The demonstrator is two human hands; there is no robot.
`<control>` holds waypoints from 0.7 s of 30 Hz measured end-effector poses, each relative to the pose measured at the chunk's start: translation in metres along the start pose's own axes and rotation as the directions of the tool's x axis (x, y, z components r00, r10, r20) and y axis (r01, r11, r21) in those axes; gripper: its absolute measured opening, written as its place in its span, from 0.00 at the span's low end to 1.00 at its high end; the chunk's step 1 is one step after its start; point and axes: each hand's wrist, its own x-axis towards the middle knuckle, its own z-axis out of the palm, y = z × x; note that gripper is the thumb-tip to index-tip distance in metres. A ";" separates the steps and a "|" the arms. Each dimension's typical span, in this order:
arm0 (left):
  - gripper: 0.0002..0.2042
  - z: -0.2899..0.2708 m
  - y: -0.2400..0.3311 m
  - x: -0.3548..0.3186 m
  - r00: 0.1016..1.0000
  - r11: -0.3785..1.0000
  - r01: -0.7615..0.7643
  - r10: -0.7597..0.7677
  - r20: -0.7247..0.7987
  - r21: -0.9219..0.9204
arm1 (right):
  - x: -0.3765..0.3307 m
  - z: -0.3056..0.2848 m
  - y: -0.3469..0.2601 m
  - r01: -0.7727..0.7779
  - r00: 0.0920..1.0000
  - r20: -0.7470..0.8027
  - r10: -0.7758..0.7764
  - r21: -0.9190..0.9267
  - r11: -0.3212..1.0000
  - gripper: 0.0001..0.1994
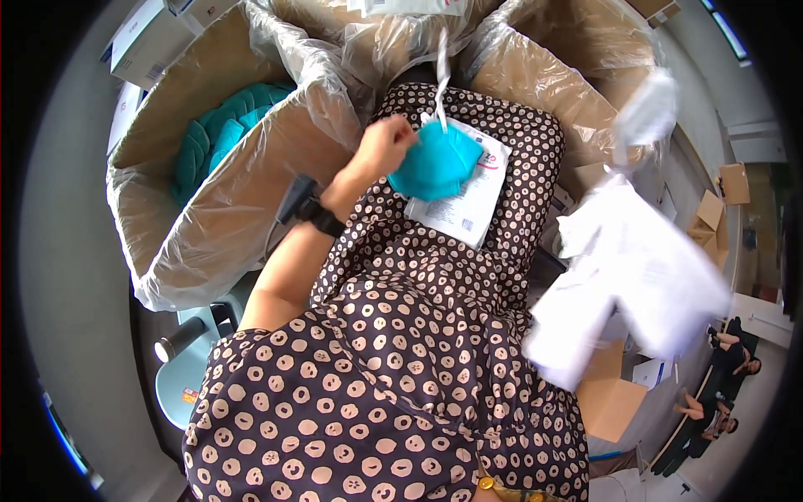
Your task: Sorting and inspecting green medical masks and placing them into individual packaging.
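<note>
My left hand (pixel 385 151) is at the left edge of a teal folded face mask (pixel 437 165). Its fingers are bent and smeared by motion, and I cannot make out whether they grip the mask. A white twisted strap (pixel 442 79) rises from the top of the mask. Under the mask, a white printed packet (pixel 456 217) lies on my lap, on dark cloth patterned with pale rings (pixel 535 159). A dark band with a black device (pixel 314 209) is on my left wrist. My right hand is not in view.
On the left, a plastic-lined carton (pixel 209 243) holds several teal masks (pixel 217 138). Another lined carton (pixel 552 92) stands at the upper right. A blurred white cloth-like shape (pixel 627 276) covers the right side. Below it is an open cardboard box (pixel 611 402). People (pixel 728 360) sit far right.
</note>
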 end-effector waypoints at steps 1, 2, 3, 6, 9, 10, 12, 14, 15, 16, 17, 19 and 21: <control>0.07 0.005 0.008 -0.005 0.998 0.999 0.046 -0.046 0.035 0.015 | 0.003 -0.002 0.003 -0.049 0.999 -0.007 0.049 0.043 0.998 0.12; 0.09 0.009 0.016 -0.010 0.993 0.996 0.089 -0.091 0.069 0.031 | 0.006 -0.005 0.006 -0.095 0.995 -0.013 0.097 0.087 0.992 0.13; 0.09 0.008 0.022 -0.013 0.994 0.996 0.084 -0.086 0.074 0.029 | 0.004 -0.006 0.008 -0.144 0.989 -0.014 0.147 0.130 0.981 0.13; 0.18 -0.005 0.061 -0.021 0.997 0.960 0.058 -0.044 -0.057 0.275 | -0.004 0.000 0.004 -0.276 0.959 0.003 0.285 0.265 0.924 0.14; 0.46 -0.016 0.111 -0.030 0.963 0.964 -0.236 0.250 0.105 -0.126 | -0.038 0.067 -0.024 -0.381 0.920 0.071 0.386 0.405 0.831 0.15; 0.54 -0.006 0.125 -0.026 0.896 0.886 -0.371 0.421 0.144 -0.280 | -0.020 0.079 -0.022 -0.404 0.907 0.081 0.414 0.452 0.796 0.16; 0.56 0.007 0.145 -0.019 0.883 0.836 -0.431 0.468 0.034 -0.340 | -0.038 0.093 -0.032 -0.470 0.872 0.156 0.464 0.534 0.703 0.17; 0.36 0.009 0.157 -0.008 0.965 0.834 -0.260 0.229 -0.125 -0.486 | -0.048 0.107 -0.038 -0.526 0.837 0.243 0.490 0.606 0.597 0.18; 0.29 0.011 0.149 0.007 0.970 0.831 -0.237 0.180 -0.161 -0.503 | -0.035 0.127 -0.037 -0.551 0.818 0.284 0.499 0.635 0.541 0.18; 0.22 0.012 0.145 0.024 0.973 0.826 -0.211 0.129 -0.190 -0.523 | 0.027 0.199 -0.040 -0.577 0.797 0.324 0.510 0.660 0.482 0.19; 0.15 0.014 0.144 0.043 0.959 0.745 -0.267 0.144 -0.244 -0.611 | 0.002 0.170 -0.040 -0.600 0.774 0.362 0.519 0.680 0.421 0.19; 0.12 -0.002 0.135 0.076 0.911 0.767 -0.346 0.137 -0.389 -0.540 | 0.014 0.191 -0.041 -0.517 0.849 0.371 0.375 0.728 0.451 0.21; 0.10 -0.036 0.137 0.106 0.762 0.823 -0.475 0.207 -0.614 -0.311 | 0.018 0.175 -0.062 -0.649 0.757 0.374 0.535 0.523 0.553 0.24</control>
